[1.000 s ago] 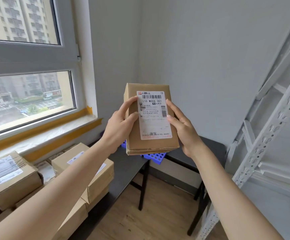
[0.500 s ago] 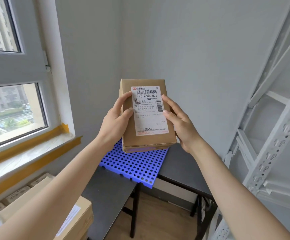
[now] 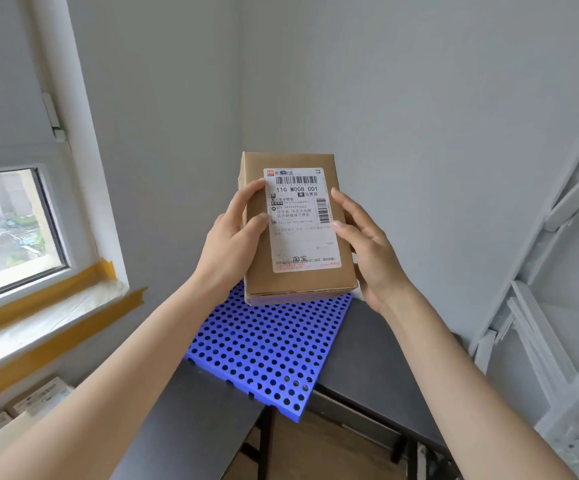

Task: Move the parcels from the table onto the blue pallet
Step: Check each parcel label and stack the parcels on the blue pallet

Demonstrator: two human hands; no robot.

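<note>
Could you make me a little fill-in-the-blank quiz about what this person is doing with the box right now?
1. The cardboard parcel is held by ____ hands, the left hand and the right hand.
2. The perforated pallet under the parcel is coloured ____.
3. The white shipping label faces ____ the camera.
4. The pallet bridges two ____ tables.

Missing words: two; blue; toward; dark
</note>
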